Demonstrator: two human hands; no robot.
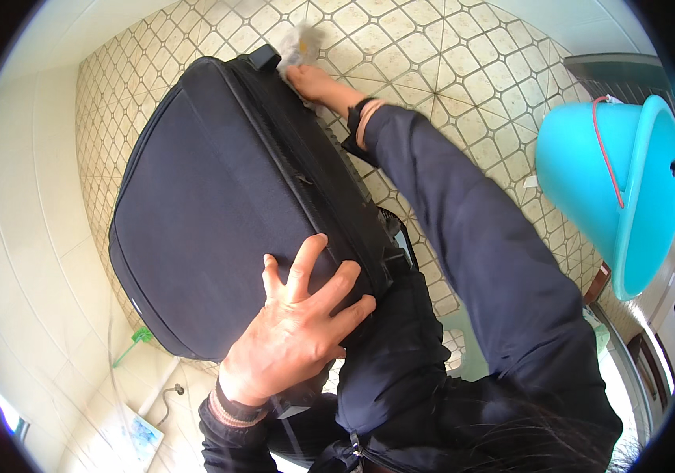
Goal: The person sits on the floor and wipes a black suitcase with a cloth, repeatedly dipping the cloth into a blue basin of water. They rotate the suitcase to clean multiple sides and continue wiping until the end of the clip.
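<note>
A large black fabric suitcase (203, 197) lies in front of me on the tiled floor (384, 47), its near edge close to my legs. My left hand (290, 331) rests palm down on the near right part of the suitcase, fingers spread. Stretched out along the suitcase's right side, my right hand (317, 85) is closed on a whitish cloth (302, 46) near the far corner. The cloth is blurred, and the fingers are partly hidden. A small black wheel-like part (265, 57) juts from the far corner beside that hand.
On the right, a turquoise bucket (582, 165) with a red handle lies tipped on its side. White tiled walls (14, 197) curve round the left. A green brush-like item (142, 336) and a white-and-blue package (144, 437) lie at the lower left.
</note>
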